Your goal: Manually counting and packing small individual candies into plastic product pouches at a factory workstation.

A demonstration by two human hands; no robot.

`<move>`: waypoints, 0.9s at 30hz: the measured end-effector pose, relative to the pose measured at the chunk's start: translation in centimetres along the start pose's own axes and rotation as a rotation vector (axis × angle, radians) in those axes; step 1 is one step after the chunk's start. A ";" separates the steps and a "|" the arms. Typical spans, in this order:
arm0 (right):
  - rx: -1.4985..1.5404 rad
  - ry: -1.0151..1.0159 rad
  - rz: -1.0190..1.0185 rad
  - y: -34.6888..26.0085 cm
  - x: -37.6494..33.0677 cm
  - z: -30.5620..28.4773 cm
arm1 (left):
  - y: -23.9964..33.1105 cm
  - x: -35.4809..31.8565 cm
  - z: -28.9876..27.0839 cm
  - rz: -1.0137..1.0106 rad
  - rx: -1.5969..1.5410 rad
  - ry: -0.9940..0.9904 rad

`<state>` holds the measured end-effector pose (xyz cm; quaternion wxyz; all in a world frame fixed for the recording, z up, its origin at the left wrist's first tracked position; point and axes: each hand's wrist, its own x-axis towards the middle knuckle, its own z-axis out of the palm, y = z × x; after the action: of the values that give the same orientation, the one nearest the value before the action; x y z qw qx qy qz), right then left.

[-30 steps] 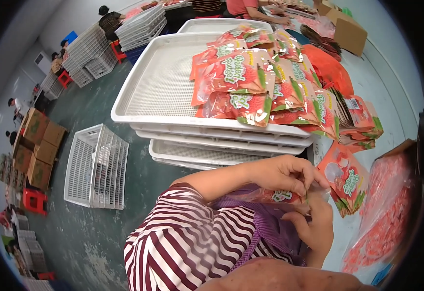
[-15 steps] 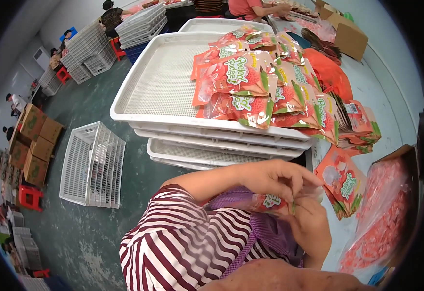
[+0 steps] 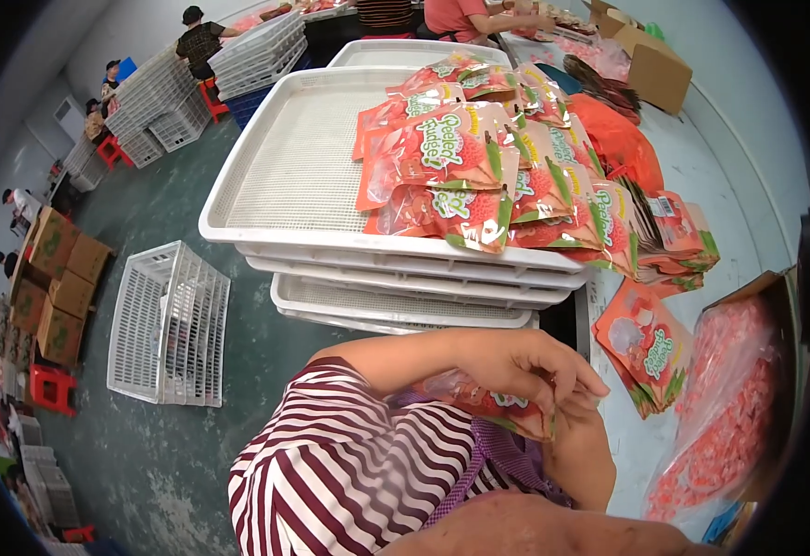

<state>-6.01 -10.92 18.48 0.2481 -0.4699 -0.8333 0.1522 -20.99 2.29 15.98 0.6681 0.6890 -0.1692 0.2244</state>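
Resting between left hand point(image 3: 525, 366) and right hand point(image 3: 581, 445): red pouch point(image 3: 488, 403).

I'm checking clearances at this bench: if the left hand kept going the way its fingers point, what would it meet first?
Probably the loose red pouches lying on the table right of the left hand, which already pinches a red pouch; depth is unclear.

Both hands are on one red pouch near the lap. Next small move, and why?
Probably press the pouch's top edge shut: the left hand and right hand pinch the red pouch together at its end, and filled pouches already lie on the white tray.
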 end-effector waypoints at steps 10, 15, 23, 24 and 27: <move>0.654 0.785 0.463 1.5 -3.8 1.8 | -1.9 1.0 0.0 0.227 -0.339 -0.031; 0.600 0.897 0.364 2.6 -4.7 2.8 | -1.5 0.0 -0.1 -0.037 -0.564 0.218; 0.136 1.103 0.458 1.4 -3.8 2.5 | -3.7 -1.1 0.6 -0.332 -0.104 0.425; 0.100 1.079 0.442 1.2 -3.8 2.6 | -3.6 -0.9 0.8 -0.372 -0.302 0.465; 0.154 1.047 0.462 1.0 -4.1 2.7 | -4.6 -1.1 0.2 -0.188 -0.011 0.373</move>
<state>-5.01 -13.99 14.62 0.6211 -0.6331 -0.4618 0.0098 -19.43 2.29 11.55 0.7094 0.6448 0.0212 0.2837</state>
